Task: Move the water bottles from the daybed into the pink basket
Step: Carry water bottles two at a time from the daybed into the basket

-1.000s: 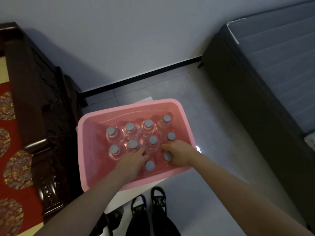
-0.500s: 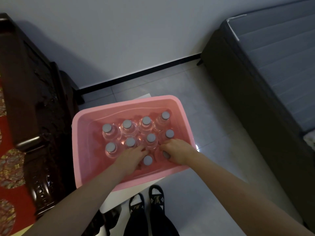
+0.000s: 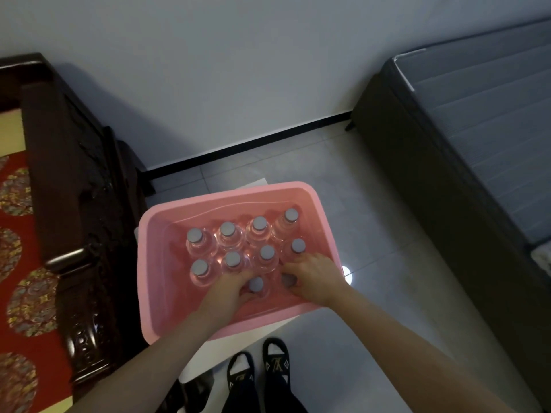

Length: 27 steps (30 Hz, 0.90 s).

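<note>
The pink basket [image 3: 155, 263] sits on a white stand in front of me. Several clear water bottles with grey caps stand upright in it, in two back rows [image 3: 228, 229]. Both my hands are down inside the basket's near side. My left hand [image 3: 229, 289] curls around a grey-capped bottle [image 3: 255, 284] in the front row. My right hand [image 3: 316, 278] grips the neighbouring bottle [image 3: 287, 280], whose cap shows just under my fingers. The dark wooden daybed [image 3: 74, 210] with its red patterned cushion stands to the left.
A dark bed with a grey mattress [image 3: 483, 138] fills the right side. Grey tiled floor [image 3: 387, 263] lies between it and the basket. My feet in black slippers [image 3: 259, 371] stand just below the basket. A white wall rises behind.
My hands have stayed on the two front bottles in the basket, shifting only slightly. The view has tilted and swung a little, bringing more of the red cushion back into sight.
</note>
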Each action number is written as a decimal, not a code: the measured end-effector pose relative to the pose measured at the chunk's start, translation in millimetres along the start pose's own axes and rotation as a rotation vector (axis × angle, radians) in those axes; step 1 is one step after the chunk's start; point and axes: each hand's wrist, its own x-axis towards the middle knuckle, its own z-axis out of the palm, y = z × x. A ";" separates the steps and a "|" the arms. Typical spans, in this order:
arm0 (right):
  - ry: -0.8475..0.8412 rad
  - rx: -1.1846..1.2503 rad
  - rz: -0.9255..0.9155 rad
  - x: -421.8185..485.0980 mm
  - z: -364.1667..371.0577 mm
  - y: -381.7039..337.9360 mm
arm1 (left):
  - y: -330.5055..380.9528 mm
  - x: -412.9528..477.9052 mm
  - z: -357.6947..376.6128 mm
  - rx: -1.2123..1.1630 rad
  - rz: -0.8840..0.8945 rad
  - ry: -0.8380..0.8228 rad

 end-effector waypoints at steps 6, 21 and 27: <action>-0.039 -0.016 0.057 -6.3 -1.8 2.0 | 5.6 5.0 9.4 0.073 -0.007 0.022; -0.165 0.134 0.194 -2.9 -20.0 -4.2 | -3.2 5.2 -8.4 0.047 0.019 -0.121; 0.159 0.226 0.294 -3.9 -106.1 -10.1 | 55.3 10.8 -97.7 -0.237 -0.066 0.072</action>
